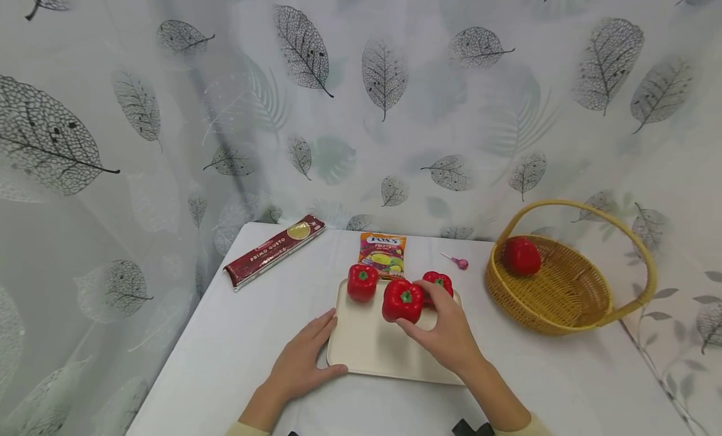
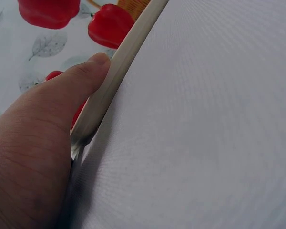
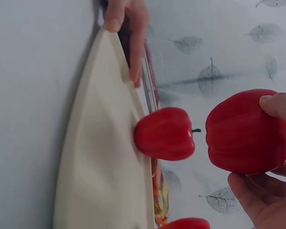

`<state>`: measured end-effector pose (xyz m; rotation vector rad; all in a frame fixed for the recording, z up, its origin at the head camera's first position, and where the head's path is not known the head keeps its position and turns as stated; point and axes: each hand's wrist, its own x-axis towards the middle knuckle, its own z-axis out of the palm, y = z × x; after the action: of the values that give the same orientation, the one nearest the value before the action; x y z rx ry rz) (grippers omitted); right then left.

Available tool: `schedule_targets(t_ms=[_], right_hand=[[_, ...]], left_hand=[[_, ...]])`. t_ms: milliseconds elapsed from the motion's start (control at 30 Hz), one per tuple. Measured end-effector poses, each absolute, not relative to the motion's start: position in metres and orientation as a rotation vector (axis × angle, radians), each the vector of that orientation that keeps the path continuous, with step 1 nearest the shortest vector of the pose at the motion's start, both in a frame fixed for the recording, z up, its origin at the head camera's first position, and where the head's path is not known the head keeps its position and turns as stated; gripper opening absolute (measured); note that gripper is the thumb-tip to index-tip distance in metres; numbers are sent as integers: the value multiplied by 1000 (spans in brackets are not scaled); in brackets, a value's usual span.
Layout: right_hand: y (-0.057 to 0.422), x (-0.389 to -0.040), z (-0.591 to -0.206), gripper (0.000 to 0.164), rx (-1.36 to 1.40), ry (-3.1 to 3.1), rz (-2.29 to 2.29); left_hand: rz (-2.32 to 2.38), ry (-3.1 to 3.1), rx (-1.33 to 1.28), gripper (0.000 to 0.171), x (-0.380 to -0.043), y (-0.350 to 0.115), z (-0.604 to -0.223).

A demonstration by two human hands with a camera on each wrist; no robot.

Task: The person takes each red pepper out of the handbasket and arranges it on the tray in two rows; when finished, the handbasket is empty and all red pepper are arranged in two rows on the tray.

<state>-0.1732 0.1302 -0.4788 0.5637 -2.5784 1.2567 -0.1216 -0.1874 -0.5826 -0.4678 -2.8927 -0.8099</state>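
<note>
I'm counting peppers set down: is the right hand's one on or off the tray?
Off: in the right wrist view, the right hand holds the pepper above the tray, with patterned curtain visible between them.

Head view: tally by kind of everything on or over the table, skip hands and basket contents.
Red peppers: 3
Tray: 1
Wicker basket: 1
Long Primo Gusto pack: 1
Fox's Fruits bag: 1
Lollipop: 1
Total: 8
</note>
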Motion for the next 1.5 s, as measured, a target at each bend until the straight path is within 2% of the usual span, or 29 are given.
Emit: schedule_targets(t_ms=[700,1500], right_hand=[[89,-165,-503,75,707,-2588,1493],[68,-162,-540,83,855,-2757,1430]], left_hand=[[-822,-2882,-461,103,-123,-187,-585],[-813,-2882,-461,101,-124,-187,-586]])
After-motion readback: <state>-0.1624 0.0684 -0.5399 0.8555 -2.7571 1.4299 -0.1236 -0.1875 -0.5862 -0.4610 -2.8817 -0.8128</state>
